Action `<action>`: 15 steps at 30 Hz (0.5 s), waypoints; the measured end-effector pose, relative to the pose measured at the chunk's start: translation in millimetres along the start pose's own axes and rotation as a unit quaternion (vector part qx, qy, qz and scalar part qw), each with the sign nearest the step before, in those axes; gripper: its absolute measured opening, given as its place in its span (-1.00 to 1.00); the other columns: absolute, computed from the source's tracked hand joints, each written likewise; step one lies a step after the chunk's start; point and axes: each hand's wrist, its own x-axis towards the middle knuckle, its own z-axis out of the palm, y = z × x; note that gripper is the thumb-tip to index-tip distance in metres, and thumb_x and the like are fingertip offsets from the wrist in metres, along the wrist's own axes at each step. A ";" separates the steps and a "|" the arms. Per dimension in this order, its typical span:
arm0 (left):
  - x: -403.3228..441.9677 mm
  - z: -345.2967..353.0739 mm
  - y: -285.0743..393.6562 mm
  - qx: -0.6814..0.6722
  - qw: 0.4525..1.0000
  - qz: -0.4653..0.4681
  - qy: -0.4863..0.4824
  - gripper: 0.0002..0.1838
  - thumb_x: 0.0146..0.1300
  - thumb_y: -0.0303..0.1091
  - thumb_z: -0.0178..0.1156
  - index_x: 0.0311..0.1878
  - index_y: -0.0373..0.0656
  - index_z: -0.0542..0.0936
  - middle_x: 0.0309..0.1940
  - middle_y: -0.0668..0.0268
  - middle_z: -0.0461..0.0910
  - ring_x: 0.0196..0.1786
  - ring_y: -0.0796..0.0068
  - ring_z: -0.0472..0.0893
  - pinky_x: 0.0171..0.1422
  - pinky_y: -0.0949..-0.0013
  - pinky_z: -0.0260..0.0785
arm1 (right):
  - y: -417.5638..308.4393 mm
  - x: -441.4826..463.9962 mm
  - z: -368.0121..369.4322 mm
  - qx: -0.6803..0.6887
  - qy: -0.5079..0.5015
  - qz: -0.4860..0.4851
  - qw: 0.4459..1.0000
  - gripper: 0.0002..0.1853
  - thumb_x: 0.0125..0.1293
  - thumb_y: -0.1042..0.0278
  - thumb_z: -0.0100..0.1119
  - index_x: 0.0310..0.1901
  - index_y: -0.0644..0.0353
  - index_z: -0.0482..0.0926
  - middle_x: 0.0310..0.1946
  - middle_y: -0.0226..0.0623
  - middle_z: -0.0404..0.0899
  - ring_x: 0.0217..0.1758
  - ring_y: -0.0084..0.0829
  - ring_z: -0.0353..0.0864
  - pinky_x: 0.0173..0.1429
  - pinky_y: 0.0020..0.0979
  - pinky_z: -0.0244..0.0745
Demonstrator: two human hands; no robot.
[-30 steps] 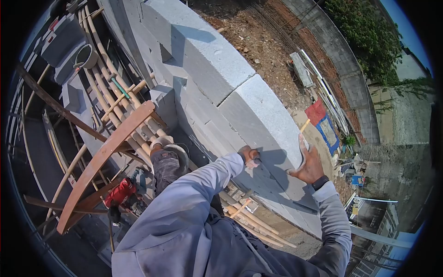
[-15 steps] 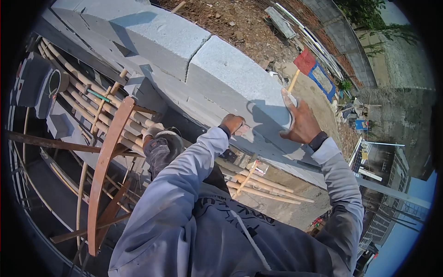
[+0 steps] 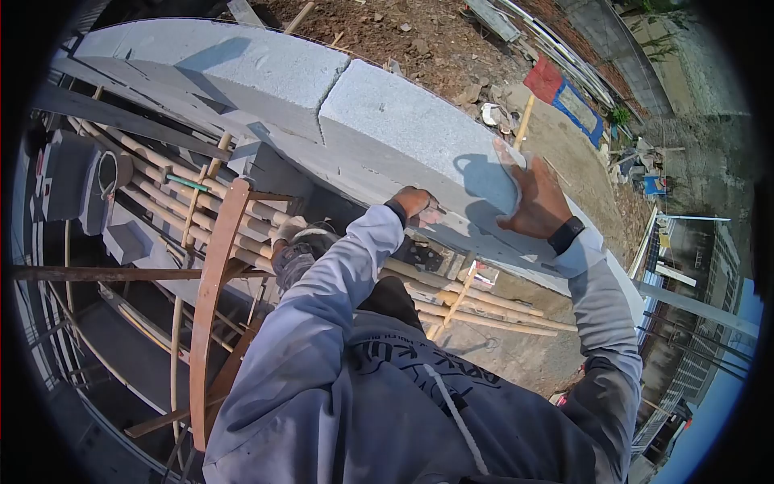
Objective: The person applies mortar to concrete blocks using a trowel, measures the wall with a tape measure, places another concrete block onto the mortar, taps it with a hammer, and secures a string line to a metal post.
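Observation:
A pale grey concrete block [image 3: 411, 121] lies in the top course of the wall, beside another block [image 3: 266, 68] with a narrow dark joint between them. My right hand [image 3: 538, 198] spans the near end of the first block, fingers spread over its upper edge and thumb on the side facing me. Against the wall's side, lower and to the left, my left hand [image 3: 415, 204] is curled into a fist with pale dust on the fingers. Whatever it may grip is hidden. Shadows fall on the block beside my right hand.
Bamboo poles [image 3: 484, 302] form scaffolding below me. A curved brown wooden piece [image 3: 214, 315] rises at left, near a bucket [image 3: 115, 172] and a loose grey block [image 3: 125, 242]. Beyond the wall are bare soil [image 3: 387, 36] and a red-and-blue sheet [image 3: 542, 79].
The view has shifted slightly, so the scaffolding appears further right. My right hand stays at the block's end and my left stays by the wall's side. The joint looks about the same.

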 end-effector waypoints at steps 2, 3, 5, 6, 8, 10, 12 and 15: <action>40.5 -18.6 -29.5 0.163 0.972 0.169 -0.026 -0.75 0.32 -0.36 -0.04 -0.03 -0.14 0.57 -0.19 0.30 0.67 -0.15 0.45 0.67 -0.25 0.39 0.55 | 2.2 -0.7 3.6 0.009 0.017 -0.009 1.000 -0.14 -0.31 0.00 0.46 0.12 0.22 0.45 -0.05 0.10 0.32 0.05 0.03 0.35 0.15 -0.09 0.28; 40.4 -21.6 -26.7 0.266 0.944 0.194 0.001 -0.75 0.30 -0.36 -0.01 -0.04 -0.17 0.57 -0.22 0.31 0.67 -0.16 0.44 0.67 -0.23 0.41 0.54 | 1.8 -1.0 3.4 0.009 0.024 -0.010 1.000 -0.14 -0.31 0.00 0.46 0.12 0.23 0.45 -0.05 0.11 0.32 0.05 0.03 0.35 0.16 -0.10 0.28; 39.3 -30.6 -21.3 0.539 0.785 0.297 0.063 -0.77 0.28 -0.36 0.04 -0.07 -0.19 0.58 -0.28 0.31 0.68 -0.19 0.44 0.67 -0.20 0.43 0.53 | -2.0 0.7 -0.3 -0.019 -0.024 0.025 0.999 0.04 -0.32 0.07 0.49 0.32 0.04 0.23 0.05 0.07 0.26 0.12 0.05 0.31 0.23 -0.10 0.27; 39.3 -35.6 -20.4 0.686 0.624 0.364 0.087 -0.78 0.27 -0.35 0.07 -0.09 -0.20 0.59 -0.31 0.30 0.68 -0.21 0.44 0.67 -0.18 0.44 0.52 | -1.6 1.1 0.6 -0.019 -0.026 0.029 0.999 0.02 -0.32 0.06 0.49 0.31 0.05 0.25 0.04 0.08 0.26 0.12 0.06 0.31 0.23 -0.10 0.26; 20.9 -58.4 -28.8 0.629 0.695 0.325 0.128 -0.79 0.25 -0.33 0.11 -0.12 -0.19 0.60 -0.36 0.27 0.66 -0.26 0.42 0.66 -0.15 0.41 0.50 | -3.3 -1.1 -0.1 -0.014 -0.019 0.029 0.999 -0.03 -0.31 0.03 0.48 0.26 0.07 0.31 0.00 0.07 0.30 0.10 0.04 0.33 0.19 -0.09 0.28; -29.9 -68.3 -29.5 0.394 0.838 0.307 0.220 -0.81 0.24 -0.29 0.14 -0.17 -0.18 0.61 -0.43 0.24 0.63 -0.32 0.38 0.64 -0.17 0.34 0.47 | -8.5 -1.6 -3.3 -0.003 0.005 0.020 1.000 -0.10 -0.29 -0.01 0.46 0.21 0.08 0.39 -0.08 0.05 0.36 0.06 0.02 0.37 0.10 -0.08 0.32; -122.5 -51.4 -3.5 0.224 0.845 0.325 0.360 -0.79 0.22 -0.23 0.15 -0.22 -0.13 0.62 -0.38 0.19 0.61 -0.25 0.22 0.62 -0.14 0.28 0.44 | -1.4 -0.1 7.1 -0.030 -0.006 0.021 0.999 -0.06 -0.28 -0.02 0.46 0.26 0.01 0.33 -0.07 0.06 0.36 0.06 0.01 0.36 0.10 -0.06 0.30; -195.1 -60.2 29.5 0.354 0.636 0.456 0.513 -0.78 0.21 -0.23 0.14 -0.17 -0.13 0.61 -0.16 0.16 0.60 -0.03 0.13 0.55 0.01 0.27 0.36 | 0.5 -1.4 8.2 -0.014 -0.009 0.026 1.000 0.01 -0.28 -0.03 0.46 0.33 -0.10 0.23 -0.06 0.06 0.35 0.09 0.02 0.35 0.13 -0.02 0.26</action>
